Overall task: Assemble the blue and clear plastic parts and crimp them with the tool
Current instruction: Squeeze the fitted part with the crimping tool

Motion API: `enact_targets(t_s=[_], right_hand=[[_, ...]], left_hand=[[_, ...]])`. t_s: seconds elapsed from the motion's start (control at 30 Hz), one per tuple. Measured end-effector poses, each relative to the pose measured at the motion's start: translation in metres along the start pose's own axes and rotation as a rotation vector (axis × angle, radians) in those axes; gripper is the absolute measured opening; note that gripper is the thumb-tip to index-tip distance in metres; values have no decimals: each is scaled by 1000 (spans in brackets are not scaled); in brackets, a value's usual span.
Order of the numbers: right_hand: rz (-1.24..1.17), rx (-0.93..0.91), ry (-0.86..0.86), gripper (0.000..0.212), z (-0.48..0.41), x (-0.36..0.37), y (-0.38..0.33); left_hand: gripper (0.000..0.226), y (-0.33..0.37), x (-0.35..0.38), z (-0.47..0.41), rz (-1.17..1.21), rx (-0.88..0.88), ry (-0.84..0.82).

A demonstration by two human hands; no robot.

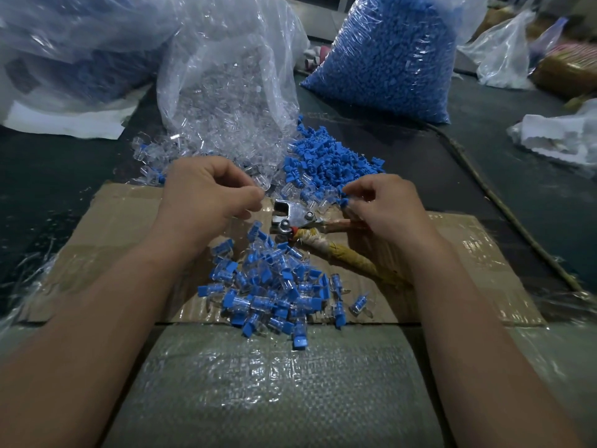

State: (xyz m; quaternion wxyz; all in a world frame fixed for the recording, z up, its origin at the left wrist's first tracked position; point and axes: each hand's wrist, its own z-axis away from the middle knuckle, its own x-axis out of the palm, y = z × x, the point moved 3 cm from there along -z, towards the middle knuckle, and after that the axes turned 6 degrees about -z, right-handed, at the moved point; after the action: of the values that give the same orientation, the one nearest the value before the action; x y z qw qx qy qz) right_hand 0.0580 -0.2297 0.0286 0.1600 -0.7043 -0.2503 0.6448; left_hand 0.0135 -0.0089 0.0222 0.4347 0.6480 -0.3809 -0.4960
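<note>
My left hand (206, 192) has its fingers curled and pinches a clear plastic part (261, 184) at the fingertips. My right hand (384, 205) pinches a small blue part (345, 202) and also wraps the handle of the metal crimping tool (294, 216), which lies on the cardboard (122, 218) between both hands. One tool handle is bound in yellowish tape (342, 253). Loose blue parts (329, 160) and clear parts (206, 147) are heaped just beyond my hands. A pile of assembled blue-and-clear pieces (271, 286) lies near me.
An open bag of clear parts (226, 76) stands at the back centre, a full bag of blue parts (391, 56) to its right. More plastic bags (64, 43) lie at the far left and right. A woven sack (268, 383) covers the near edge.
</note>
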Motion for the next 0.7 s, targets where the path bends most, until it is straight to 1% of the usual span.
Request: enact_targets(t_s=[0.1, 0.23, 0.33, 0.5, 0.6, 0.7], right_hand=[[87, -8, -13, 28, -4, 6, -1], [112, 4, 6, 14, -7, 8, 1], [112, 7, 9, 9, -8, 9, 4], [56, 13, -3, 15, -11, 12, 4], [52, -16, 78, 15, -9, 8, 4], [-57, -53, 203, 10, -3, -5, 1]], left_hand=[[19, 3, 1, 1, 102, -22, -49], [14, 7, 2, 3, 170, 0, -93], [13, 9, 3, 5, 250, -25, -107], [13, 10, 4, 6, 268, -41, -138], [13, 11, 5, 7, 283, -48, -150], [14, 11, 6, 7, 280, -47, -165]])
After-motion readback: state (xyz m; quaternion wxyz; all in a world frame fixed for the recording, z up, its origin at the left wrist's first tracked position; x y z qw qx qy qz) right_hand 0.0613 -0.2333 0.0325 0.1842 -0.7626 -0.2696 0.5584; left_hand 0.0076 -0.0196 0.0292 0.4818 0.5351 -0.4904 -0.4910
